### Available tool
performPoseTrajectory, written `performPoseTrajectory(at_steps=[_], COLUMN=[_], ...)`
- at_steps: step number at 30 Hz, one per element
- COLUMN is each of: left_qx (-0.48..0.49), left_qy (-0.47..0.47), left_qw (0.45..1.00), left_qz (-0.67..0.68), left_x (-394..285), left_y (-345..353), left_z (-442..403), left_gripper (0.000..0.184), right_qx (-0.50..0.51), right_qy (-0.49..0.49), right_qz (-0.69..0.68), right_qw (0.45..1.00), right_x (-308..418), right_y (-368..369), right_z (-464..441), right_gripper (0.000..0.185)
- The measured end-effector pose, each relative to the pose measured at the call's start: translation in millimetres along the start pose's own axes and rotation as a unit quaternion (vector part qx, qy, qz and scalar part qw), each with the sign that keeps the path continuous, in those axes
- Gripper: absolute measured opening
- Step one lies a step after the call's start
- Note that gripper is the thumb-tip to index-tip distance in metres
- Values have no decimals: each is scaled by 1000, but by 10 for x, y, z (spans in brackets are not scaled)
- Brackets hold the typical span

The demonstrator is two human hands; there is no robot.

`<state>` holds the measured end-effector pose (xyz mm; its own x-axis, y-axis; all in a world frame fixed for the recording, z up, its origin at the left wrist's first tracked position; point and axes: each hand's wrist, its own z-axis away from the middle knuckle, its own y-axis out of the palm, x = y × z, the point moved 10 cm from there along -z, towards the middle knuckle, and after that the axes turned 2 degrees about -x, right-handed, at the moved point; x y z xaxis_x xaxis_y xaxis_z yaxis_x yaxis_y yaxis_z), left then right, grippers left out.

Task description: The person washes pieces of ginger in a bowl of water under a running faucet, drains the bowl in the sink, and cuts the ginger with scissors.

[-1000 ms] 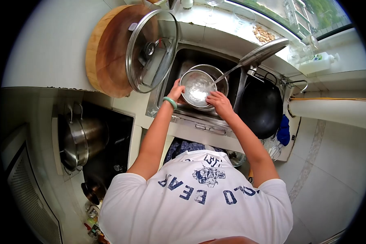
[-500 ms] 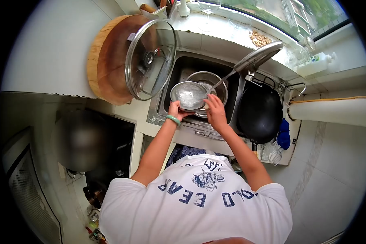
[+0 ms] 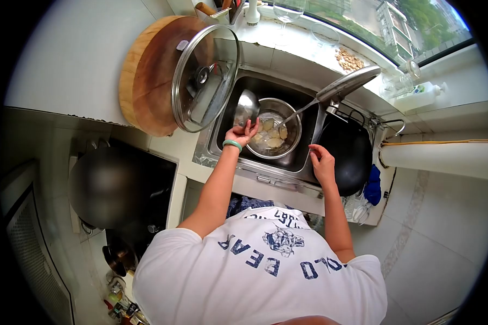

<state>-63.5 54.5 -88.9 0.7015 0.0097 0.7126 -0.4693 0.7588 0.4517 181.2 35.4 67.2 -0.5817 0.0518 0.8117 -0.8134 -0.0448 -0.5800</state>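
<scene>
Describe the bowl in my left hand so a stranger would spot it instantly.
Find the sink below the window. Over its left part, your left hand holds a metal bowl. Unlike the larger bowl beside it, upright with pale pieces inside, this one is smaller and steeply tipped.

Daylit window (image 3: 363,24) ahead; pale wall (image 3: 70,65) left; tiles (image 3: 453,206) right.
</scene>
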Motion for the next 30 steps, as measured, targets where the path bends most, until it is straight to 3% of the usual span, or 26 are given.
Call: performPoseTrajectory(at_steps=[3, 5, 8, 9, 11, 13, 15, 17, 19, 21, 24, 27, 30], left_qx=[12, 17, 1, 1, -29, -62, -114, -114, -132, -135, -152, -134, -117], left_qy=[-44, -48, -4, -8, 158, 215, 256, 289, 396, 399, 469, 524, 550], left_qw=[999, 999, 992, 980, 880, 810, 757, 755, 652, 662, 738, 738, 732], left_qz=[23, 14, -123, -199, -446, -542, -590, -577, -633, -620, -460, -405, -384], left_x=[157, 126, -51, 135, -269, -145, -336, -912, -762, -906, -1295, -1426, -1523], left_y=[28, -8, -102, -25, -44, 36, -38, -298, -126, -245, -558, -634, -620], left_z=[195, 338, 637, 870, 1187, 1655, 2030, 2265, 2682, 2781, 2877, 2826, 2785], left_gripper=[60, 62, 64, 56, 55, 54, 53, 59, 67, 68, 65, 68, 67], right_qx=[3, 57, 102, 123, 118, 108, 74, 40, 25, 15, -10, -44, -76], right_qy=[-26, -23, -13, -11, -27, 63, 101, 130, 135, 149, 226, 290, 300], right_qz=[-16, -29, 11, 18, 15, -26, -85, -72, -93, -115, -121, -218, -193], right_qw=[1000, 998, 995, 992, 993, 992, 988, 988, 986, 982, 966, 931, 931], right_x=[50, 72, 69, 37, 36, -66, -276, -367, -529, -668, -771, -1054, -1092], right_y=[-4, 159, 362, 448, 490, 450, 367, 194, 112, 53, -79, -157, -291], right_z=[-26, -14, 26, 43, 37, -8, -152, -290, -444, -548, -592, -621, -640], right_gripper=[19, 20, 20, 20, 18, 16, 18, 19, 21, 24, 30, 33, 31])
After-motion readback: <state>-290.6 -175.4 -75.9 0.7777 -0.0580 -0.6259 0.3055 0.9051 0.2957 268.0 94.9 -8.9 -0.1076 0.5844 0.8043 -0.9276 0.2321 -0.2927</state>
